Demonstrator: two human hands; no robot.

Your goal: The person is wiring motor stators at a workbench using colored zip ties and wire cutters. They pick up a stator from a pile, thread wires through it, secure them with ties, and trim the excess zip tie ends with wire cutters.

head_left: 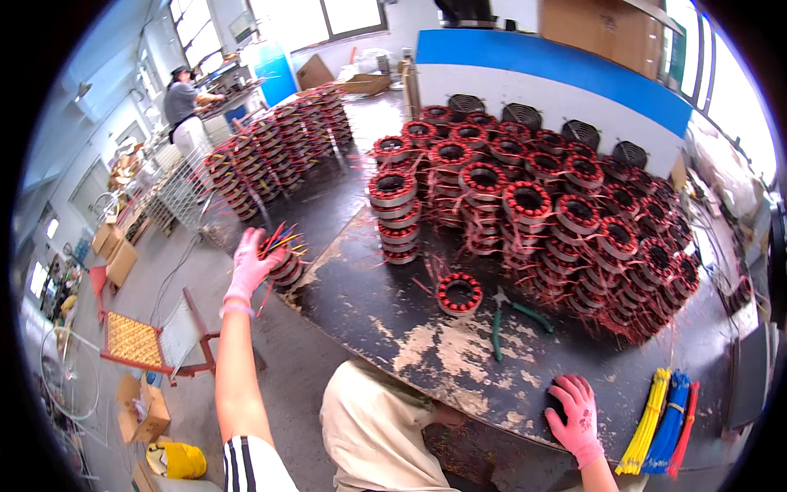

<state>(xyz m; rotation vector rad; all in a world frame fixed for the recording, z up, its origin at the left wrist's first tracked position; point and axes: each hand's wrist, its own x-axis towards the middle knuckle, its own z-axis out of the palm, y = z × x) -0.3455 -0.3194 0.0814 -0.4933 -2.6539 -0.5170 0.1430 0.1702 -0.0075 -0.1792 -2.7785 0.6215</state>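
Observation:
My left hand (252, 264), in a pink glove, reaches to the table's left edge. Its fingers are closed about a motor stator (285, 271) with red and yellow wires sticking up; part of the grip is hidden. My right hand (577, 414), gloved alike, lies on the table near its front edge, fingers apart, holding nothing visible. Between the hands a single stator (459, 295) with red windings lies on the worn tabletop (426, 348). Green-handled pliers (510, 318) rest beside it, handles spread.
Tall stacks of stators (525, 201) fill the table's far right side. More wired stators (279, 148) stand at the far left. Yellow, blue and red bundles of thin strips (660, 420) lie right of my right hand. A chair (160, 332) and a distant person (187, 111) are leftward.

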